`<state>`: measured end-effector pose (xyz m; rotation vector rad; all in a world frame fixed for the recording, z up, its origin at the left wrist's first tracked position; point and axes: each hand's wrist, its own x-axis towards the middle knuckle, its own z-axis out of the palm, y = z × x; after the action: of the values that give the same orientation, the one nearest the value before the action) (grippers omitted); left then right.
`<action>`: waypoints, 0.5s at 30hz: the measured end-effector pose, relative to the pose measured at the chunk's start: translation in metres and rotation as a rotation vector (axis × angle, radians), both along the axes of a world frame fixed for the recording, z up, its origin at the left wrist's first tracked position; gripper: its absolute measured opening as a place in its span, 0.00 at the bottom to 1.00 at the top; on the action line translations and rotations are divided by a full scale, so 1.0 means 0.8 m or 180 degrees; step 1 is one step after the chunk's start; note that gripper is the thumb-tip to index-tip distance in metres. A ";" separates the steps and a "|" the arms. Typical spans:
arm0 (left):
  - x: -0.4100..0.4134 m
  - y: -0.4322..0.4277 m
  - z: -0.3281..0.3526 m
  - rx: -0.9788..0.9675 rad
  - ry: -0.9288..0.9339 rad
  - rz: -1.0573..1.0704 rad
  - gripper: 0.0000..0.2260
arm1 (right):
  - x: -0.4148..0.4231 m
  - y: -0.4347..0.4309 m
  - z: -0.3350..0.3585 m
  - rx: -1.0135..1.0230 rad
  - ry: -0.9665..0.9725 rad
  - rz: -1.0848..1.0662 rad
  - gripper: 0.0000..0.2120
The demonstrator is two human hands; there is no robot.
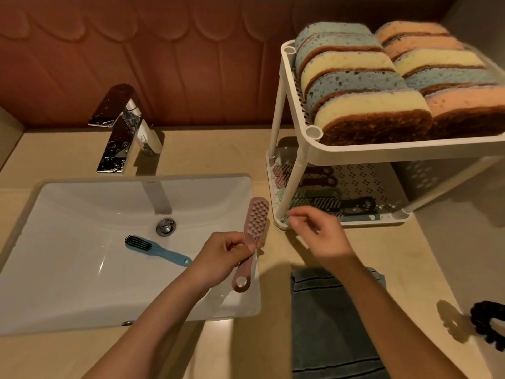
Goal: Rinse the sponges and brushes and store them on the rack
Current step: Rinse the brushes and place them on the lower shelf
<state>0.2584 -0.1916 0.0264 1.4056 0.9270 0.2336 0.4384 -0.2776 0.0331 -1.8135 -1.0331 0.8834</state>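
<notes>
A pink brush [256, 218] is gripped by the left hand [224, 255], the fingers curled round the upper part of its handle. The brush is held nearly upright over the right rim of the sink [68, 214]. Its bristled head is uppermost and turned toward the camera, and the looped end of its handle hangs below the hand.

The right hand [322, 236] is raised above the bench [218, 149], just in front of the near left corner post of the rack [382, 153]. Nothing is held in it; its fingers are loosely bent and slightly blurred, with thumb and forefinger reaching leftward.

A blue brush [157, 248] with dark bristles is left lying on the floor of the sink, near the drain, its handle pointing toward the left hand. The sink is set into the left part of the bench, and a wet chrome tap [123, 132] is mounted behind it at the back edge.

The white two-tier rack is placed toward the back right corner of the bench. Its upper tier is filled with sponges [369, 105] stood on edge in two rows, blue, yellow and pink, each backed with a brown scouring layer. Several brushes [328, 198] are laid on the lower tier, partly hidden by shadow.

A grey striped towel [328, 324] is spread at the front edge of the bench, beneath the right forearm. A black frilled object [489, 324] is seen at the right edge of the bench; what it is cannot be told.
</notes>
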 end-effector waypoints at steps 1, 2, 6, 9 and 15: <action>0.002 0.001 0.000 0.0105 -0.0011 -0.0128 0.07 | -0.013 0.000 -0.001 0.0038 0.0175 0.0084 0.09; 0.004 0.001 0.000 0.0210 -0.0010 -0.0243 0.07 | -0.024 0.000 -0.003 0.0032 0.0365 0.0078 0.12; 0.019 -0.003 0.001 0.0682 0.0126 -0.0608 0.11 | -0.049 0.001 -0.009 0.0220 0.0888 -0.0421 0.16; 0.030 -0.001 0.004 0.0928 0.0191 -0.0875 0.13 | -0.049 -0.001 -0.004 0.0563 0.1080 -0.0743 0.13; 0.056 0.020 0.023 0.1296 0.0386 -0.0460 0.18 | -0.001 -0.016 0.015 0.0747 0.0990 -0.1268 0.11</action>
<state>0.3033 -0.1759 0.0448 1.8722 0.9035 0.2388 0.4380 -0.2904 0.0451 -1.5488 -0.5287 0.7335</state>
